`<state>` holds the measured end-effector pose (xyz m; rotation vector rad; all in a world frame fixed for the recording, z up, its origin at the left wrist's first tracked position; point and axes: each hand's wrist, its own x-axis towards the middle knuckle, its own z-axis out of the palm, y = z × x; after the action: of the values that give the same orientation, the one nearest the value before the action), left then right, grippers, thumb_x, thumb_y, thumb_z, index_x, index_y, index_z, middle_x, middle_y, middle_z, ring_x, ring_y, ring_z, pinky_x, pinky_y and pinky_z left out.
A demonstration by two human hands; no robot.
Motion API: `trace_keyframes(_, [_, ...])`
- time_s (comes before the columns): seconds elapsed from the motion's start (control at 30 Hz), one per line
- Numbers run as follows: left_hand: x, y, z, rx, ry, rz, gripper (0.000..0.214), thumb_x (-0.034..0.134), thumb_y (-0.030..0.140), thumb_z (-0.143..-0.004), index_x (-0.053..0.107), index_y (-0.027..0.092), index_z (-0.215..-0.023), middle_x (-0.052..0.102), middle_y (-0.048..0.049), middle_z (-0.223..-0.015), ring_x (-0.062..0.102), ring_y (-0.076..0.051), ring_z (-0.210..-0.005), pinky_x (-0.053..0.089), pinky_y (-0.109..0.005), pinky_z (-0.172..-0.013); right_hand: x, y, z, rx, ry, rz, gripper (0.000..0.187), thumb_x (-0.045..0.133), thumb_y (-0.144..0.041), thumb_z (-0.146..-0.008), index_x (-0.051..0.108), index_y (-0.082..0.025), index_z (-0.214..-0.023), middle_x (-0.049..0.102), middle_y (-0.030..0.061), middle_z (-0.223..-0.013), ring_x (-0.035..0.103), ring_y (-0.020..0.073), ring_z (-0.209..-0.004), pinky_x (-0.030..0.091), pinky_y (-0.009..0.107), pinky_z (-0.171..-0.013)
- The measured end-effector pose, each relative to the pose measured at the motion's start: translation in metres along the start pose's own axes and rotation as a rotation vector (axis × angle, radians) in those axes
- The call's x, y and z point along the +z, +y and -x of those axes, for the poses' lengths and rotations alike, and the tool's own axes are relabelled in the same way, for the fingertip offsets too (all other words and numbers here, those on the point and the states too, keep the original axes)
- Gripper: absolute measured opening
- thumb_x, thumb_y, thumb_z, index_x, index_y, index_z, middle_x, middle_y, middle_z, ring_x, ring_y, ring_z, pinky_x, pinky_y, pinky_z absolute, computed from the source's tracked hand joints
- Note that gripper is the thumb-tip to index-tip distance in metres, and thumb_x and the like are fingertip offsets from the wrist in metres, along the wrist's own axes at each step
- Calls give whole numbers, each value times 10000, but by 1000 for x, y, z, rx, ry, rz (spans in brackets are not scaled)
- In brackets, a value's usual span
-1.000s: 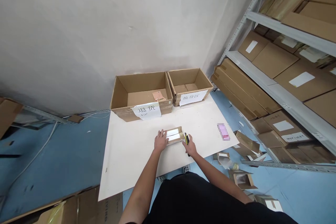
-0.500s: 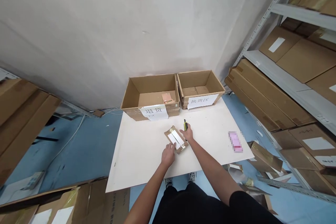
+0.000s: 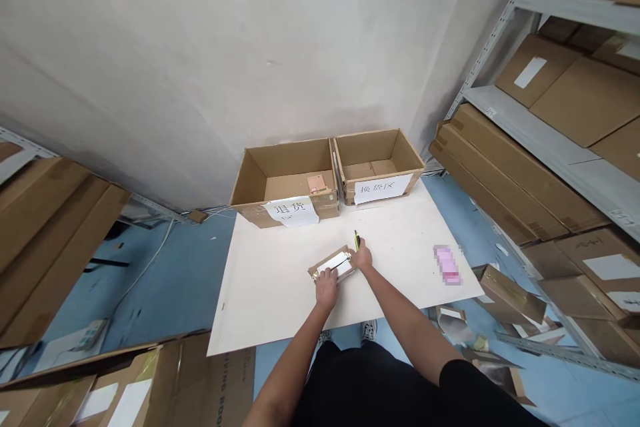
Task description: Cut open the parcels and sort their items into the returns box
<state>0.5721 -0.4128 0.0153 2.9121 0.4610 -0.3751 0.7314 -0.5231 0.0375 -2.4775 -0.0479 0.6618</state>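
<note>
A small cardboard box (image 3: pixel 326 261) with a white label and shiny tape lies on the white table. My left hand (image 3: pixel 327 285) grips its near side, fingers over the label. Held in my right hand (image 3: pixel 362 256) is a yellow and black utility knife (image 3: pixel 357 240), pointing up and away from me. That hand is at the box's right end; whether the blade is out I cannot make out. Part of the knife is hidden by my fingers.
Two open cartons with paper signs, a larger left carton (image 3: pixel 240 197) and a smaller right carton (image 3: pixel 417 157), stand at the table's back. A pink box (image 3: pixel 317 183) lies in the left one. A blurred pink item (image 3: pixel 448 264) is on the table's right. Shelves (image 3: pixel 530 127) flank the right.
The small box has turned counterclockwise, so its long side now runs nearly left to right. My left hand has moved with it, and my right hand has shifted slightly right.
</note>
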Motion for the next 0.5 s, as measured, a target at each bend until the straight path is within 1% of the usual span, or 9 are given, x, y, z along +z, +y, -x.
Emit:
trace_keyframes(0.07, [0,5,3,-17,58,-2,520,583,342,-956,534,253,-1466,555,-154,-1433,491,-356,-1332,410,-559,-1107,-13,8,-2,-36,-1,-42,494,484,-403,-1037,412,-223,-1492,747,100,-1112,724,245,-1024,497,299,-842])
trace_keyframes(0.1, [0,6,3,-18,72,-2,528,566,361,-967,523,259,-1483,523,-156,-1485,442,-375,-1393,389,-588,-1125,-17,15,0,-62,-34,-62,489,434,-393,-1057,390,-229,-1515,753,87,-1067,734,237,-958,498,297,-822])
trace_keyframes(0.13, [1,5,2,-11,73,-2,534,554,374,-974,516,269,-1497,481,-152,-1545,380,-390,-1453,372,-602,-1139,-21,23,4,-92,-83,-75,496,405,-380,-1067,362,-241,-1541,756,69,-1013,739,227,-882,498,292,-796])
trace_keyframes(0.2, [2,2,-2,21,40,-1,515,523,376,-991,525,301,-1501,397,-120,-1636,269,-398,-1533,362,-597,-1156,-23,37,14,-157,-178,-57,519,417,-354,-1064,330,-271,-1569,753,40,-935,729,213,-782,488,279,-756])
trace_keyframes(0.27, [5,-3,-5,47,18,-4,487,503,374,-1003,550,330,-1486,363,-97,-1669,231,-398,-1558,358,-592,-1166,-23,44,21,-229,-208,27,514,464,-318,-1045,368,-298,-1549,755,41,-957,726,222,-829,473,274,-759])
trace_keyframes(0.37, [10,-10,-7,77,18,-1,479,500,376,-1010,558,336,-1484,330,-98,-1689,223,-396,-1567,357,-591,-1171,-20,41,22,-314,-185,196,495,492,-230,-1008,440,-318,-1493,756,59,-1054,712,253,-965,455,287,-783])
trace_keyframes(0.5, [15,-14,-7,88,29,20,474,525,375,-1006,562,345,-1478,313,-86,-1699,219,-384,-1572,367,-586,-1171,-15,26,22,-301,-195,344,538,562,-169,-951,473,-315,-1462,762,75,-1035,718,272,-956,457,309,-790])
